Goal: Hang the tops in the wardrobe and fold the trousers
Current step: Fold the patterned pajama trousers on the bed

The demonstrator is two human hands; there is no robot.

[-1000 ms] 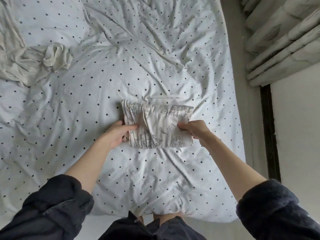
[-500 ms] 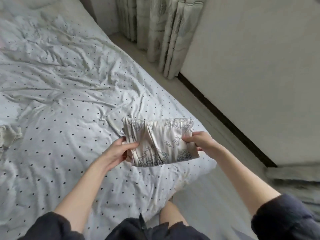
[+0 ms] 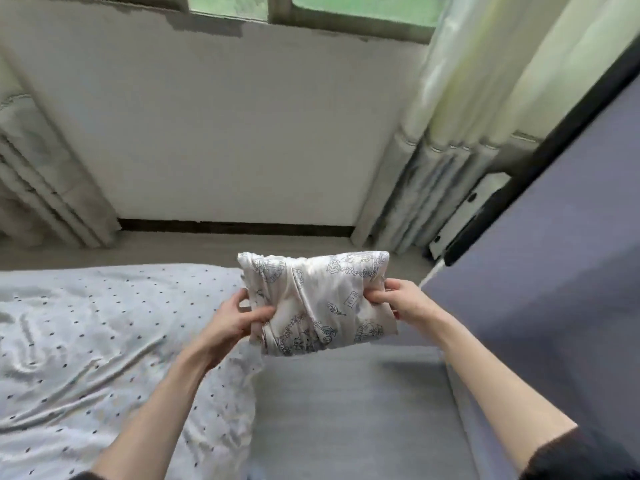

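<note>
I hold the folded trousers (image 3: 317, 303), a pale printed bundle, in the air between my 2 hands, clear of the bed (image 3: 104, 341) and above the grey floor (image 3: 346, 410) just past the bed's corner. My left hand (image 3: 235, 323) pinches the bundle's left edge, thumb on top and fingers (image 3: 239, 299) curled behind the cloth; my right hand (image 3: 408, 301) grips the right edge the same way, thumb pressed into the top face. The bundle's long axis runs straight from one set of fingers to the other, so the trousers lie inward of both hands, and neither hand is clearly nearer than the other. To the right of my right fingers stands a tall dark panel (image 3: 554, 306) with a black edge, which may be the wardrobe, though I cannot tell; ahead of the fingers are a white wall (image 3: 225, 133), a window (image 3: 346, 3) and curtains (image 3: 450, 116). Against the view 1 second ago, when the bundle lay on the spotted sheet under both hands, it is now lifted off the bed and carried to the right, and my head has turned with it from the bed towards the wall. The fold looks done; I judge that the coming move is to set the bundle down somewhere to my right, keeping both edges level so that it does not slump open.
</note>
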